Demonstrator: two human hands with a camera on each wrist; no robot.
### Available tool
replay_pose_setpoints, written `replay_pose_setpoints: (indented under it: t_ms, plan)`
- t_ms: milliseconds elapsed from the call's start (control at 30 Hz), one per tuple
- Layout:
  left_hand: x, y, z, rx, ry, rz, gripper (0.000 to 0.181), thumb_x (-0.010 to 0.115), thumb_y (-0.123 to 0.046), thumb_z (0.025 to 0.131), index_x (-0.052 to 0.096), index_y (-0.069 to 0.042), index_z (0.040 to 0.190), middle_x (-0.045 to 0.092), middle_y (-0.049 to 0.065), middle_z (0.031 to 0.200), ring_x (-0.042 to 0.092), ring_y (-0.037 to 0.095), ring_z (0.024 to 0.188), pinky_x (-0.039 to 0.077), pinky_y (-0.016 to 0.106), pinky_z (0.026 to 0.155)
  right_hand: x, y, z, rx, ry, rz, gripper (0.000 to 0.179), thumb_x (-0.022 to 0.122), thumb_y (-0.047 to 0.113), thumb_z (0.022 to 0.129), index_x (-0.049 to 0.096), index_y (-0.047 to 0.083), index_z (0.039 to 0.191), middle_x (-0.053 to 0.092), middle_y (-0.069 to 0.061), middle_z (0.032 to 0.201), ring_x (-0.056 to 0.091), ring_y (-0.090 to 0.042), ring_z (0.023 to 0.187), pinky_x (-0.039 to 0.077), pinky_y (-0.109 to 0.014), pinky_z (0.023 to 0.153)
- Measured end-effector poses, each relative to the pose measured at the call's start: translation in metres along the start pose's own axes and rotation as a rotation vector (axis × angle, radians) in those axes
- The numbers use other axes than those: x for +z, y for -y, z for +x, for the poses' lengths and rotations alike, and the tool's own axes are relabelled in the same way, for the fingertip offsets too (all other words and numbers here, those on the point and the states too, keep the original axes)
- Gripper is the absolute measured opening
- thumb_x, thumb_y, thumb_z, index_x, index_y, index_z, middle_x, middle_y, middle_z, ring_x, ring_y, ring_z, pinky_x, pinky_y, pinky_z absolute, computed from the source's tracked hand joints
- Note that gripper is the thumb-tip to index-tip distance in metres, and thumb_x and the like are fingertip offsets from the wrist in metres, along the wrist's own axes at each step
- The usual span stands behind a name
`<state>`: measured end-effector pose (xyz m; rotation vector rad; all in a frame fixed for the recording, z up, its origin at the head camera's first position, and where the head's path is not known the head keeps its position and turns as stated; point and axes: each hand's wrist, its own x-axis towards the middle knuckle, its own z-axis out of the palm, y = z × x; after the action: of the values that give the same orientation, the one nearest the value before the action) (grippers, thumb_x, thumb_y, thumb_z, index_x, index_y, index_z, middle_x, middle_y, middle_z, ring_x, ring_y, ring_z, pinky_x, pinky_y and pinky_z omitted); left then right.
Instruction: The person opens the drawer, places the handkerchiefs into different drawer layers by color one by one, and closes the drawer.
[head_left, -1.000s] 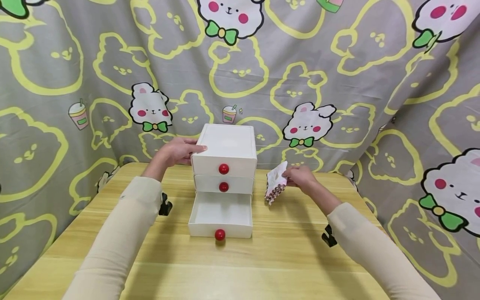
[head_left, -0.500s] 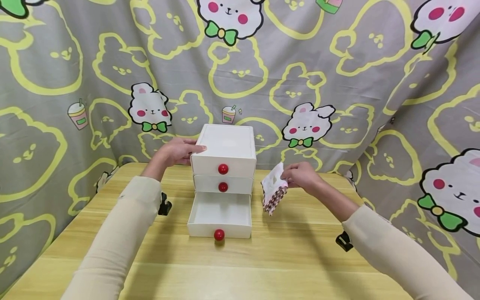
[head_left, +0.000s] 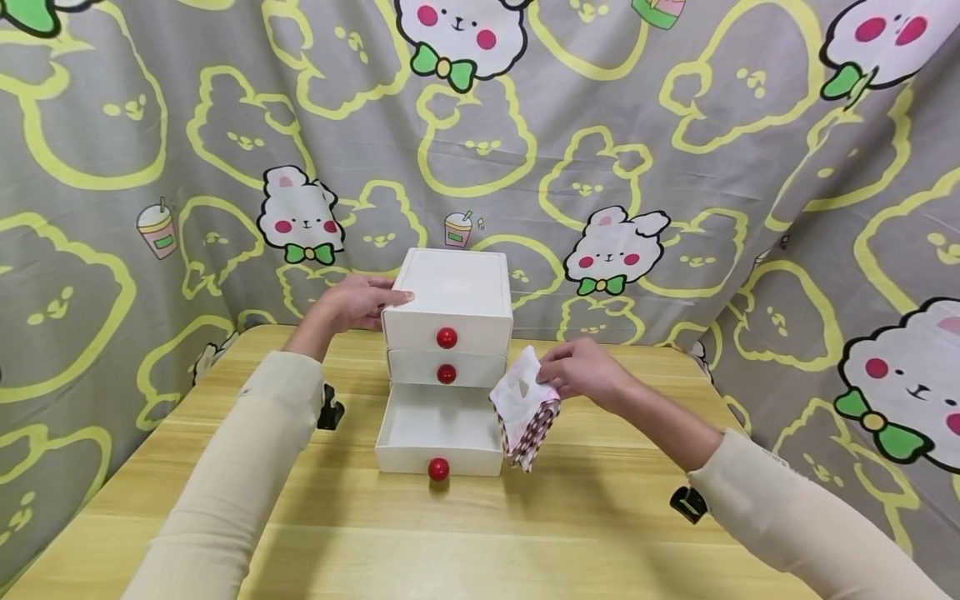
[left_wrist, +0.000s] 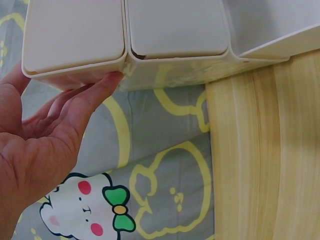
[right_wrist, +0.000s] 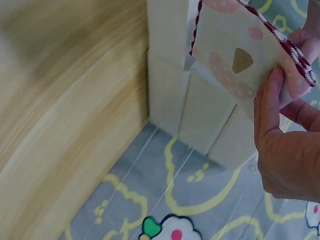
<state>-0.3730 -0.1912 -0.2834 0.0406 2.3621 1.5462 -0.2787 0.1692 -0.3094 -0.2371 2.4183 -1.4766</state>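
A white three-drawer cabinet (head_left: 453, 279) stands on the table, a round red knob on each drawer. Its bottom drawer (head_left: 405, 461) is pulled out and bare inside; the upper two are closed. My left hand (head_left: 358, 302) rests at the cabinet's upper left corner, thumb on top and fairly straight fingers against the side wall (left_wrist: 175, 75). My right hand (head_left: 588, 373) pinches a folded cloth (head_left: 521, 400) between thumb and fingers. White with pink spots and a brown patch (right_wrist: 243, 60), the cloth shows checked, layered edges below. It hangs at the drawer's right side, overlapping its rim in the head view.
The wooden table (head_left: 405, 542) extends in front of the cabinet and to both sides. A grey curtain (head_left: 480, 167) with yellow outlines and white cartoon animals hangs close behind. Black clips (head_left: 688, 504) show beside both sleeves.
My right hand has moved left and toward the front with the folded cloth, from beside the cabinet to the open drawer's right edge. My left hand and the cabinet have stayed in place.
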Motion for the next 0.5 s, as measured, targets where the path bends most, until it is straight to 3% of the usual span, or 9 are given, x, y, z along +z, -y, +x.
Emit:
replay_pose_setpoints:
  t_ms: [233, 500]
  plan:
    - [0.0, 0.0, 0.001, 0.002, -0.002, -0.005, 0.075, 0.066, -0.036, 0.099, 0.032, -0.009, 0.16, 0.056, 0.018, 0.144, 0.059, 0.033, 0.126, 0.05, 0.047, 0.108, 0.023, 0.013, -0.004, -0.019, 0.051, 0.061, 0.027, 0.065, 0.006, 0.094, 0.067, -0.01, 0.115, 0.072, -0.013, 0.098, 0.067, -0.014, 0.08, 0.062, -0.032, 0.078]
    - [0.001, 0.0, -0.001, -0.003, -0.005, 0.001, 0.075, 0.066, -0.037, 0.1, 0.03, -0.009, 0.16, 0.055, 0.018, 0.145, 0.057, 0.034, 0.129, 0.048, 0.048, 0.11, 0.052, 0.008, 0.004, -0.015, 0.057, 0.219, 0.026, 0.063, 0.004, 0.092, 0.066, -0.011, 0.113, 0.072, -0.015, 0.1, 0.071, -0.015, 0.082, 0.062, -0.031, 0.079]
